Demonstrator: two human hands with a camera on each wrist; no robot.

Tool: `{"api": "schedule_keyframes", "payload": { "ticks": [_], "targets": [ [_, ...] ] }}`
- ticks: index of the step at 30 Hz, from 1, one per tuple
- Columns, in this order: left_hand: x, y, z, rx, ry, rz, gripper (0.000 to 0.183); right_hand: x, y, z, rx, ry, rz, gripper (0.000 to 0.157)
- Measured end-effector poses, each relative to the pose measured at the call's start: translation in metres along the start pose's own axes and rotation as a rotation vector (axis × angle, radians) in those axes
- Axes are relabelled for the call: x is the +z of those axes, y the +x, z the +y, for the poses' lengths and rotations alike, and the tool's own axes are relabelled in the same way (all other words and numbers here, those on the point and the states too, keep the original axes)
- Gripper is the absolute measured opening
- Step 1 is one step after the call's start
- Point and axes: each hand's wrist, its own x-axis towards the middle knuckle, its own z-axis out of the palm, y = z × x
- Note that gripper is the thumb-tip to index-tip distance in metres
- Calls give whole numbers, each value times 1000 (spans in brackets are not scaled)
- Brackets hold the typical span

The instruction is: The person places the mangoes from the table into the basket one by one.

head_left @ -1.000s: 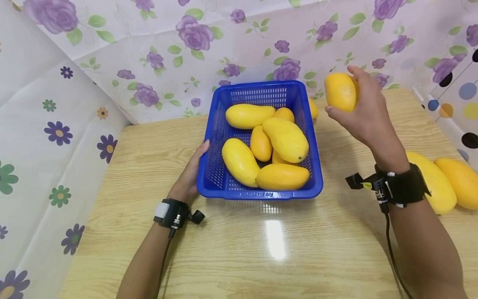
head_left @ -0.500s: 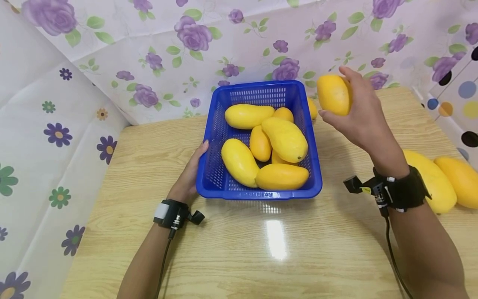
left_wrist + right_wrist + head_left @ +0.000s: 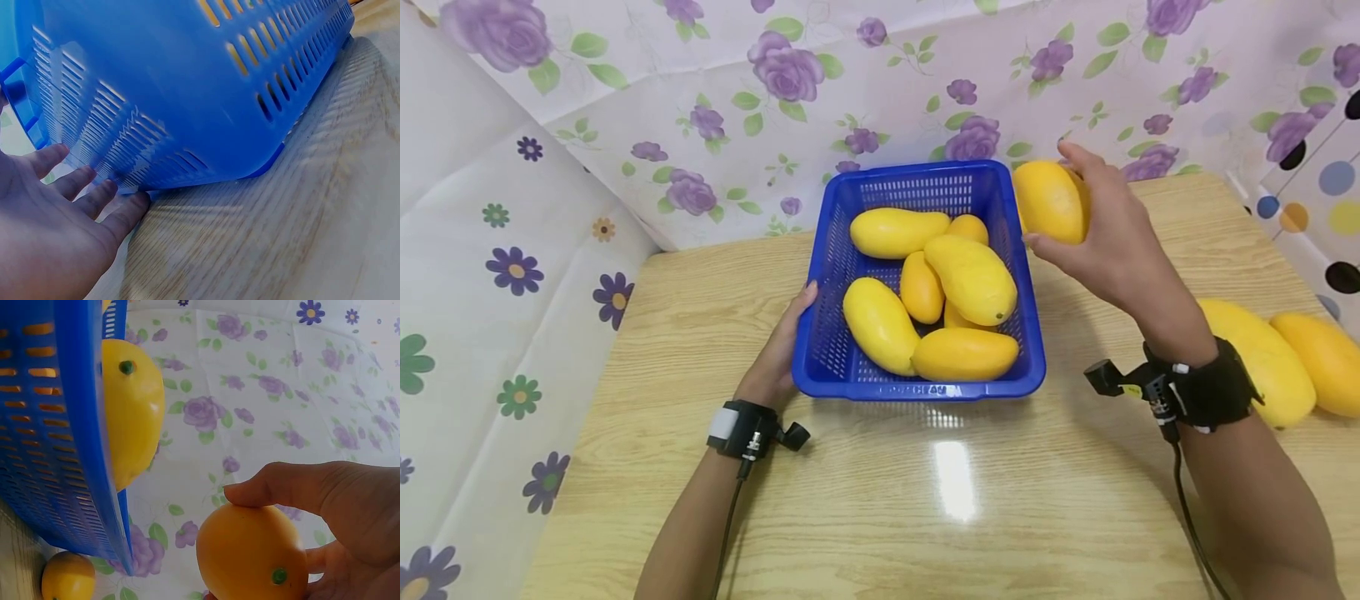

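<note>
My right hand [image 3: 1108, 229] grips a rounded yellow mango [image 3: 1047, 200] between thumb and fingers, raised beside the right rim of a blue plastic basket [image 3: 917, 390]. In the right wrist view the held mango [image 3: 250, 553] shows a green stem dot, with the thumb on its top. My left hand [image 3: 777, 350] rests against the basket's left side, thumb at the rim. The left wrist view shows its fingers [image 3: 94, 200] spread and fairly straight, tips at the slotted wall. Inside the basket lie several mangoes, including a large pale yellow mango [image 3: 973, 279] on top.
Two more mangoes, one big yellow mango [image 3: 1262, 367] and an orange-yellow mango [image 3: 1326, 362], lie by the right forearm. Another mango [image 3: 67, 578] sits on the wooden table [image 3: 850, 508] behind the basket's right side. Flower-patterned sheets [image 3: 700, 100] stand behind and left.
My right hand has moved left and slightly down with the mango, closer to the basket's right rim. My left hand and the basket have stayed in place.
</note>
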Motion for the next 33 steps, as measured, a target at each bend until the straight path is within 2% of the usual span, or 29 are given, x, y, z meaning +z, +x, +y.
{"api": "schedule_keyframes", "payload": {
  "ticks": [21,33],
  "targets": [
    [-1,0,-1,-6,-3,-5,65,11,-14,-18,-99,16,-62,92],
    [-1,0,-2,-1,-21,-15,63,25,-24,-32,-182,11,-84,91]
  ]
}}
